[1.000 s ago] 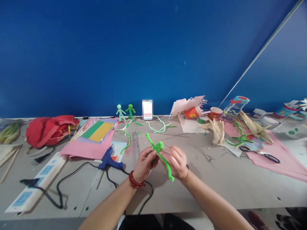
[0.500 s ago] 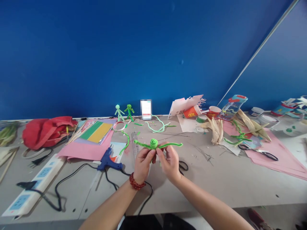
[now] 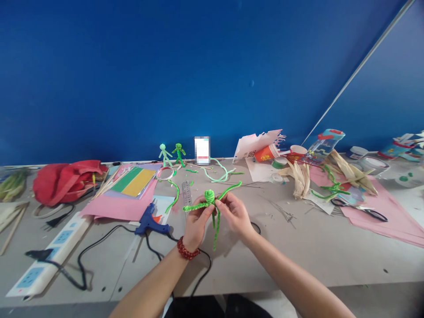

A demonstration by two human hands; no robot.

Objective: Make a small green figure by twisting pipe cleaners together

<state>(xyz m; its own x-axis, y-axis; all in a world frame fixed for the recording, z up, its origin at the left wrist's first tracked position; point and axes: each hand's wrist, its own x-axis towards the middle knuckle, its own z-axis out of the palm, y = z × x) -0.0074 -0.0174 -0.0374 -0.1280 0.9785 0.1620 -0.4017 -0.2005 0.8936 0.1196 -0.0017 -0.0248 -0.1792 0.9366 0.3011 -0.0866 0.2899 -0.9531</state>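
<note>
Between my two hands is a bright green pipe-cleaner figure (image 3: 210,197) with a coiled round head, held above the table. My left hand (image 3: 198,223) pinches it just below the head, at the base of the arm that points left. My right hand (image 3: 234,213) is closed with thumb and fingers on the other side, where the second arm slants up to the right. Two green strands hang down between the hands. At the back stand two finished-looking figures, one pale green (image 3: 164,154) and one darker green (image 3: 179,154).
A blue glue gun (image 3: 150,223) and its cord lie left of my hands, near a white power strip (image 3: 49,256). Behind my left hand is a ruler (image 3: 187,193). Scissors (image 3: 361,209), corn husks (image 3: 300,179) and pink paper (image 3: 391,212) are on the right.
The figure has turned in my hands: its left arm has dropped lower, its right arm slants up, and the two hanging strands have come into view. Both hands keep hold of it.
</note>
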